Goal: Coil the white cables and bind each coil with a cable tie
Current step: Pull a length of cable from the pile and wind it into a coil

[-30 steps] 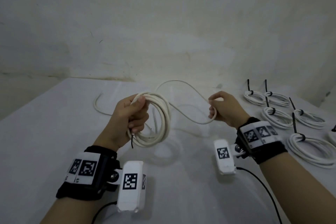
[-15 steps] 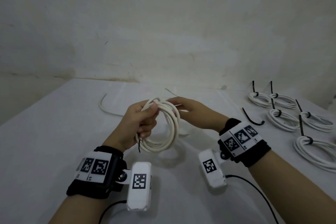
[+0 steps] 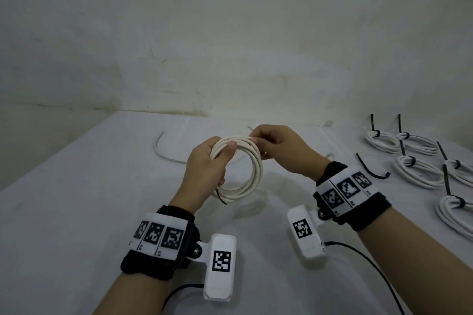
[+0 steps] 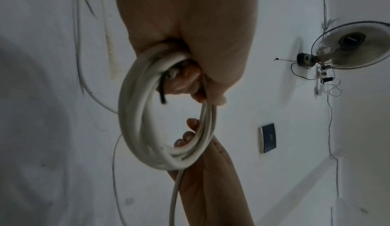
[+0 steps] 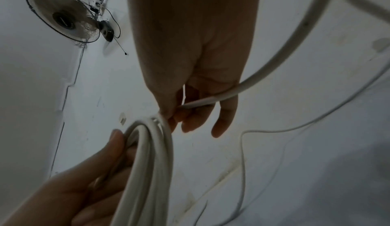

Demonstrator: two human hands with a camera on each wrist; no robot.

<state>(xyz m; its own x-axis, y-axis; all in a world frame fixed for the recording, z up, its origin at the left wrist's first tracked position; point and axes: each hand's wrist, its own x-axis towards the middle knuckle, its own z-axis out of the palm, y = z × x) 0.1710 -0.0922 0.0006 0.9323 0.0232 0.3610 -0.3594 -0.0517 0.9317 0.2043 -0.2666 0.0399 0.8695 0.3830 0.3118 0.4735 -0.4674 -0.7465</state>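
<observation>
The left hand [image 3: 204, 169] has its fingers [image 4: 185, 81] curled tight round the top of the white cable coil [image 3: 245, 169], holding it up over the middle of the worktop [image 3: 76, 212]. The right hand [image 3: 284, 151] pinches the loose end of the cable [image 5: 274, 59] with its thumb and fingers [image 5: 223, 123] and lays it on the top of the coil, right beside the left thumb. Five tied coils [image 3: 417, 174] lie along the right edge of the worktop, with one loose black cable tie [image 3: 371, 171] near them, and a stray bit of white cable [image 3: 163, 153] lies toward the far left edge.
</observation>
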